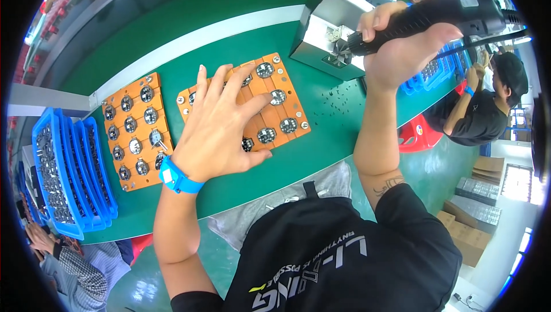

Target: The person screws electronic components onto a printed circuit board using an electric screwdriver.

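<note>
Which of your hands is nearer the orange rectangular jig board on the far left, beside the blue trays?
Left. The left hand lies spread on the neighbouring orange board, just right of the far-left orange rectangular jig board. The right hand is raised far to the right, gripping a black power screwdriver.

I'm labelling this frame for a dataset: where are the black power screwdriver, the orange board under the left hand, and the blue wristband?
black power screwdriver (436,14), head view, middle of its body.
orange board (287,108), head view, bare right part.
blue wristband (175,177), head view, band on left wrist.
</note>
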The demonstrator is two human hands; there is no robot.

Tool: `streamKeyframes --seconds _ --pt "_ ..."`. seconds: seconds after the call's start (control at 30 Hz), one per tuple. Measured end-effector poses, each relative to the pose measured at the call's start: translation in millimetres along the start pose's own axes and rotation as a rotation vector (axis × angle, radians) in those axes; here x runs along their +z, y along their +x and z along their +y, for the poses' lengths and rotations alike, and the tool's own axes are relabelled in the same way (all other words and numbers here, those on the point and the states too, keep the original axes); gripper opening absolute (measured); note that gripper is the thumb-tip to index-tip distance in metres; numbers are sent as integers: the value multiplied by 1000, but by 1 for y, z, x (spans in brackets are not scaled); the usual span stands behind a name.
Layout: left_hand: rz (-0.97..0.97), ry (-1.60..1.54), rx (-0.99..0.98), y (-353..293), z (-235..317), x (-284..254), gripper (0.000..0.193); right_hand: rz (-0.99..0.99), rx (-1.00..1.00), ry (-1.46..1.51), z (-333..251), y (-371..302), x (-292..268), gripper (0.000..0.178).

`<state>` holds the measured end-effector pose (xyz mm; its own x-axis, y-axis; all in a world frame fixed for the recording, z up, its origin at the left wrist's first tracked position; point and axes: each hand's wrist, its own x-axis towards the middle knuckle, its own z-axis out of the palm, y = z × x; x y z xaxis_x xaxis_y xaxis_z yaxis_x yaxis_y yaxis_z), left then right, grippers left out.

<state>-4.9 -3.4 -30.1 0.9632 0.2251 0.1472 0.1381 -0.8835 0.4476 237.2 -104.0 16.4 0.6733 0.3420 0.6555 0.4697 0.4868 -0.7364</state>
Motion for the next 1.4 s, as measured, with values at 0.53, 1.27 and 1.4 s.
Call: streamKeyframes --seconds 0.53,1.27,1.4 --pt "17 36 26 -16 -10 -21 80 -108 368 287 -9 -38 33 83" --pt "63 50 1 -31 -18 -5 69 -435 346 176 0 -87 67 99" --pt "62 53 4 -31 -17 -3 68 -437 329 175 0 -87 66 98"
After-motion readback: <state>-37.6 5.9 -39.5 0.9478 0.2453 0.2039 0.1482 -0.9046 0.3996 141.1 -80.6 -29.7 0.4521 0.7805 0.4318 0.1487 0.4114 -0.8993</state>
